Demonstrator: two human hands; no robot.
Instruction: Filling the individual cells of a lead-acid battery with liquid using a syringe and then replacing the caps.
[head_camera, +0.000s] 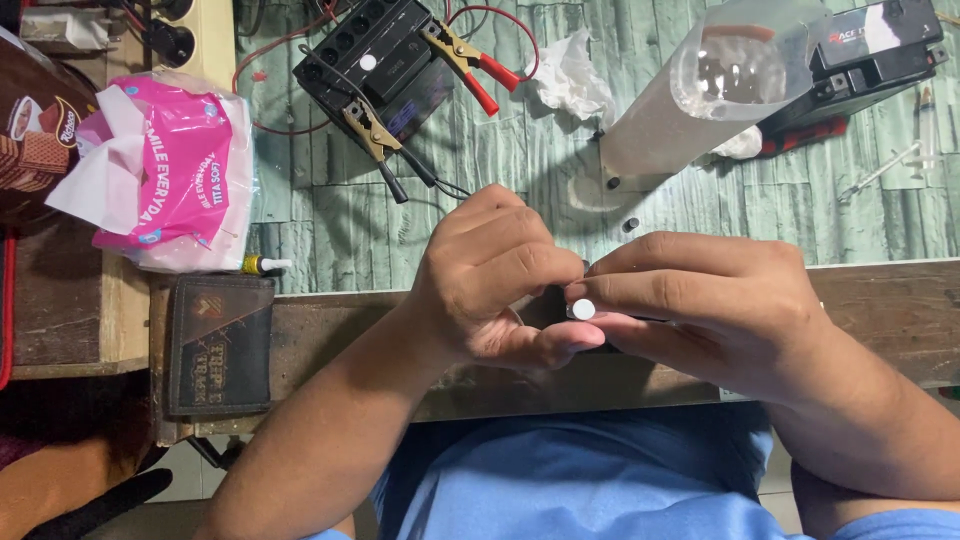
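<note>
My left hand (495, 280) and my right hand (700, 305) meet over the wooden front edge of the bench (900, 310). Between the fingertips sits a small round white piece (583, 309), pinched by my right thumb and forefinger, with a dark object mostly hidden behind both hands. My left fingers curl over the same dark object from the left. What the dark object is cannot be told.
A black battery (375, 60) with clamp leads (470, 60) lies at the back. A clear plastic tube (700, 85) stands beside a second battery (870, 55). Pink tissue pack (175, 170), dark wallet (220, 345), crumpled tissue (570, 75) and a syringe (890, 165) lie around.
</note>
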